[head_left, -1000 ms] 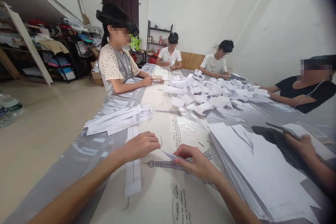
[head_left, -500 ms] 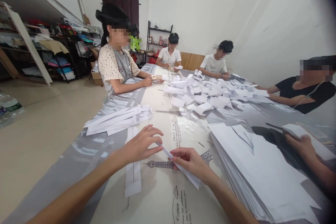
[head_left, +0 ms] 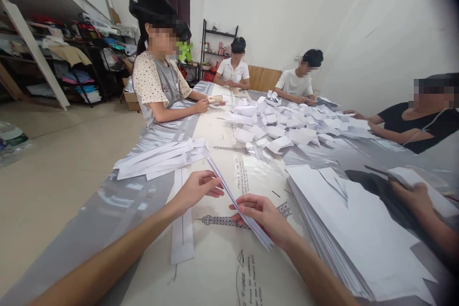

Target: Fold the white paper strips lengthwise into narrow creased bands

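Note:
A long folded white paper strip [head_left: 229, 191] is held on edge just above the table, slanting from upper left to lower right. My left hand [head_left: 197, 190] pinches its upper part with thumb and fingers. My right hand [head_left: 263, 215] is closed around its lower part. Under my left wrist another flat white strip [head_left: 182, 234] lies on the printed table cover [head_left: 222, 267]. A pile of folded strips [head_left: 161, 158] sits just beyond my left hand.
A thick stack of cut white sheets [head_left: 358, 234] lies right of my hands. A heap of folded paper pieces [head_left: 287, 126] covers the table's middle. Several people sit around the table; one person's hand [head_left: 416, 196] at right holds paper. Shelves [head_left: 71, 57] stand at left.
The strip lay low between my hands a second ago; I have since raised it and turned it on edge, its far end swinging away from me. The view tilted slightly.

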`<action>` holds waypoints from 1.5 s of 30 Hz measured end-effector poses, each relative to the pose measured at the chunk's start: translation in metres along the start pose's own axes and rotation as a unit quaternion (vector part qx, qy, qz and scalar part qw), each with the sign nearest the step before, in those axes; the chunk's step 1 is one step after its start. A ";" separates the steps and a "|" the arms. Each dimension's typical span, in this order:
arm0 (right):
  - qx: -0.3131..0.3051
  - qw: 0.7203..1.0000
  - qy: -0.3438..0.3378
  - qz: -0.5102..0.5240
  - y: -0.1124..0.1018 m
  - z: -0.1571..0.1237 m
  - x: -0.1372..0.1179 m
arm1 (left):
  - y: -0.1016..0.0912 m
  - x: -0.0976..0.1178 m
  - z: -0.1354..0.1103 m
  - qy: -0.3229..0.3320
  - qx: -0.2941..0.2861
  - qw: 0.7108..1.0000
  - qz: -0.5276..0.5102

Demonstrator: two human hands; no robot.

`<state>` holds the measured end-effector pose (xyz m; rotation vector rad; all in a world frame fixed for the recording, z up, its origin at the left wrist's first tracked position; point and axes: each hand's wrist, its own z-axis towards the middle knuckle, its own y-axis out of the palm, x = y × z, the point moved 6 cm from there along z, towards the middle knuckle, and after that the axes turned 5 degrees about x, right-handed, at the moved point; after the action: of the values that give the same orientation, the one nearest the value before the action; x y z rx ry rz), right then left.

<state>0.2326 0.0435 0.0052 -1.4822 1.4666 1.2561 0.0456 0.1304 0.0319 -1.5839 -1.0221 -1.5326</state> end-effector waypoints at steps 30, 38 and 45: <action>-0.042 0.997 -0.040 -0.053 0.035 -0.012 0.002 | -0.009 0.001 -0.001 0.040 0.091 0.994 -0.049; 0.032 0.993 -0.036 -0.109 0.027 -0.009 0.007 | -0.020 0.001 0.004 0.048 0.087 0.995 -0.025; 0.054 0.943 -0.155 -0.289 0.029 -0.007 0.007 | -0.011 -0.003 0.005 0.033 0.043 0.996 0.075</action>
<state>0.2048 0.0313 0.0046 -1.4199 0.7928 0.9670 0.0375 0.1396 0.0280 -1.5055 -0.8996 -1.4126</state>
